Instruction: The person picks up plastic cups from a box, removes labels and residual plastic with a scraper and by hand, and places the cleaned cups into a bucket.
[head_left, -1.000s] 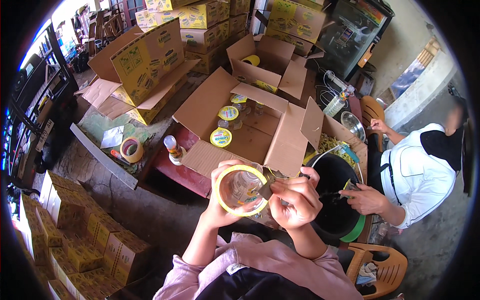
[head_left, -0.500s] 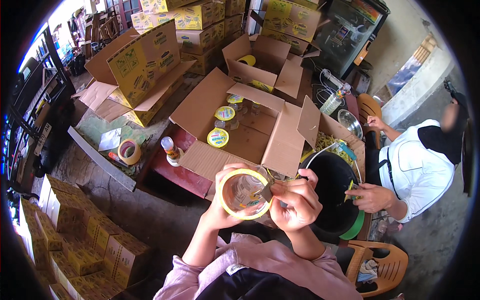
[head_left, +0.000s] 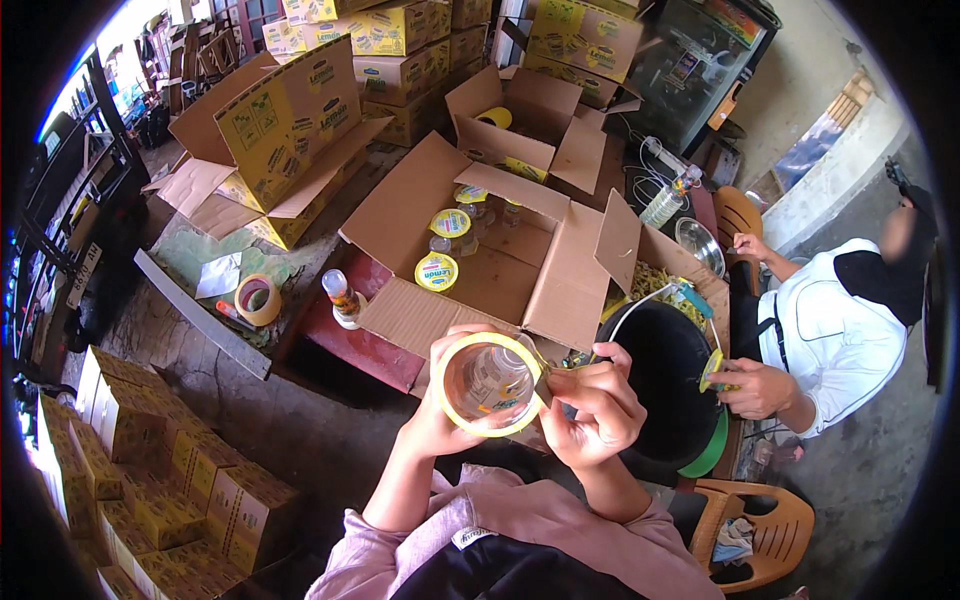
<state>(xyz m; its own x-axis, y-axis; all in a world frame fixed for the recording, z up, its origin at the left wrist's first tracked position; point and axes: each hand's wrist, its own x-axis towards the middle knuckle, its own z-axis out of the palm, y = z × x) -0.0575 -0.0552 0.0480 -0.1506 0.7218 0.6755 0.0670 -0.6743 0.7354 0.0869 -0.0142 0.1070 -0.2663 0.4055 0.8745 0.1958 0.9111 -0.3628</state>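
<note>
My left hand is wrapped round a clear plastic cup with a yellow rim, its round mouth facing up toward me. At the rim's right side, my right hand pinches a small dark flat piece, which looks like a blade seen nearly edge-on. A thin yellow strip sticks out between the cup and my right fingers. Beyond my hands stands an open cardboard box. Inside it are several cups with yellow printed lids.
To the right, a black bucket stands beside a person in white, whose hand holds a yellow-edged piece over it. On the left lie a tape roll and a small bottle. Stacked yellow cartons fill the lower left.
My right hand has turned the dark piece from lying over the cup's mouth to nearly edge-on at the rim. The other person's hand has shifted up and right with the yellow-edged piece.
</note>
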